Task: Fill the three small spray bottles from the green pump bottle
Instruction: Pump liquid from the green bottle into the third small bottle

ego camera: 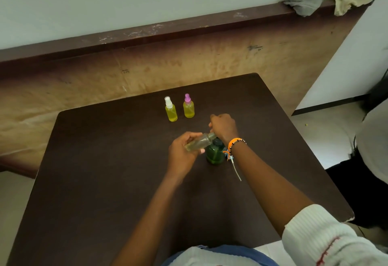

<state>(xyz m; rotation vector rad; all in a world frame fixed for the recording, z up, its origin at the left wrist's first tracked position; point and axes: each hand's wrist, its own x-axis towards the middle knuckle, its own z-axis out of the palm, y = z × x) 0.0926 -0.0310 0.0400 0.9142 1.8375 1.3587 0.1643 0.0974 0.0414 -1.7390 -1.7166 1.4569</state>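
**Filling the last little bottle**

Our left hand point(184, 156) wraps its fingers around a small clear bottle point(199, 144), tipped on its side, mouth by the top of the green bottle point(215, 154). Our right hand point(223, 128) is curled in a fist above the green bottle, which stands on the dark table point(105, 171). We cannot tell what the fist holds. Two yellow, full bottles, one with a white top point(170, 109) and one with a purple top point(188, 106), stand farther back.
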